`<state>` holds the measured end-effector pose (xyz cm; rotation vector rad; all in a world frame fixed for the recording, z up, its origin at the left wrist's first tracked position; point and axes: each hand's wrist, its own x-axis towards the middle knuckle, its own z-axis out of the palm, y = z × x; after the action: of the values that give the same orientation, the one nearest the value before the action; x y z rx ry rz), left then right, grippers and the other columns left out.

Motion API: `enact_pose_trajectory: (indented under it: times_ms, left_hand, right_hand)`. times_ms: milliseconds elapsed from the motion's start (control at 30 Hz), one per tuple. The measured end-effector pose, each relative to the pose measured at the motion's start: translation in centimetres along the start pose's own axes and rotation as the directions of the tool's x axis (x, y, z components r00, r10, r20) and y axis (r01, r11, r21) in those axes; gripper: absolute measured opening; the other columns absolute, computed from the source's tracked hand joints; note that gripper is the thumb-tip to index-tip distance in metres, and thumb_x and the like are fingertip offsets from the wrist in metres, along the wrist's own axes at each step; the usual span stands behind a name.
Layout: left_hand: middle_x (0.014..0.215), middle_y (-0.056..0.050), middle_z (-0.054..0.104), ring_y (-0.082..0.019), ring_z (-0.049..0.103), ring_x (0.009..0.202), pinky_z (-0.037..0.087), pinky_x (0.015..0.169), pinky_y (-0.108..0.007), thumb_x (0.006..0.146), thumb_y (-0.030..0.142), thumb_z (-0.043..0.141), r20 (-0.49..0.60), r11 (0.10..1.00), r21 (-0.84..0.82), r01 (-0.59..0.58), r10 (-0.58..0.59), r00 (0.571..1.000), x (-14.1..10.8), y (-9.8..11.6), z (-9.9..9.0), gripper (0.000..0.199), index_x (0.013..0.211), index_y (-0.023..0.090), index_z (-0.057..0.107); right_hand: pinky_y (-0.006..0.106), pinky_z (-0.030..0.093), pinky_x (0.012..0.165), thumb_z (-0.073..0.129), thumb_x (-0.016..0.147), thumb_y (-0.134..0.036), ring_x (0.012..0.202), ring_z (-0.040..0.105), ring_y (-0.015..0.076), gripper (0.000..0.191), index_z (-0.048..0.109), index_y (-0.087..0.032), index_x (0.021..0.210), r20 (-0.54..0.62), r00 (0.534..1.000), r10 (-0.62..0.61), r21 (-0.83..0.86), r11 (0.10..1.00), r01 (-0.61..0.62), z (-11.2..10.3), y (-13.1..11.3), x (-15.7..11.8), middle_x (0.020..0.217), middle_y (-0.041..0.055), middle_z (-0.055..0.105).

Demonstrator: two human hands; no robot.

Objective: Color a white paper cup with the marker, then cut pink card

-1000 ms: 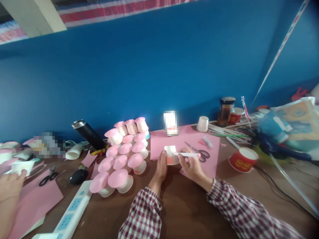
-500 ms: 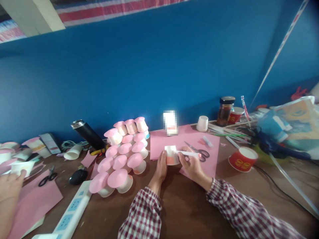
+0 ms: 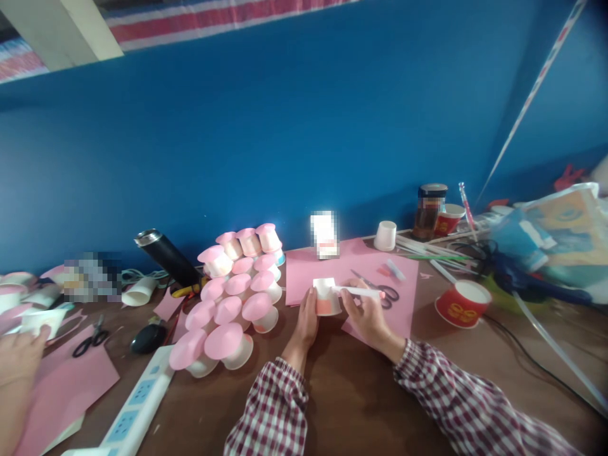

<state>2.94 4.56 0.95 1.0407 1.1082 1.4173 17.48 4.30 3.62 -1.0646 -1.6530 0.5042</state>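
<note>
My left hand (image 3: 306,320) is closed on the side of a small paper cup (image 3: 327,306), white above and orange-pink below. In my right hand (image 3: 368,316) is a slim white marker-like pen (image 3: 358,292) with a pink end, its other end against the cup's upper part. The cup is held at the near edge of a pink paper sheet (image 3: 304,272). Dark-handled scissors (image 3: 389,292) and small capped markers (image 3: 395,270) lie on that sheet beyond my right hand. To my left stand several paper cups topped with pink paper discs (image 3: 224,340).
A white power strip (image 3: 137,399), a mouse (image 3: 148,338) and a black flask (image 3: 168,256) are on the left. Another person's hand (image 3: 23,354) touches a cup at far left. A red paper bowl (image 3: 463,304), a jar (image 3: 430,212) and white sticks (image 3: 422,246) are on the right.
Almost nothing differs. Both my hands keep their hold on the cup and the pen, with only a very slight shift of the view.
</note>
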Motion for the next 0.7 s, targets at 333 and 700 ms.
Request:
enact_pose_trajectory:
  times_ms: [333, 700]
  left_hand:
    - [0.118, -0.012, 0.065, -0.027, 0.056, 0.114, 0.039, 0.101, -0.042, 0.086, 0.053, 0.045, 0.041, 0.998, -0.062, 0.014, -0.012, 0.999, -0.06, 0.03, 0.12, 0.05, 0.107, 0.012, 0.064]
    - [0.122, -0.011, 0.063, -0.027, 0.052, 0.119, 0.034, 0.105, -0.042, 0.086, 0.053, 0.046, -0.012, 1.0, -0.024, 0.018, -0.018, 1.0, 0.33, -0.8, -0.32, 0.051, 0.11, 0.013, 0.064]
  right_hand:
    - [0.028, 0.049, 0.057, 0.048, 0.091, -0.03, 0.071, 0.063, 0.019, 0.014, 0.057, -0.02, 0.087, -0.021, 0.999, 0.033, 0.038, 0.999, -0.032, 0.12, 0.15, -0.07, 0.08, 0.0044, 0.066]
    - [0.029, 0.049, 0.059, 0.047, 0.091, -0.032, 0.07, 0.062, 0.019, 0.017, 0.057, -0.019, 0.086, -0.032, 0.999, 0.034, 0.056, 0.998, -0.032, 0.12, 0.25, 0.12, 0.079, 0.0048, 0.066]
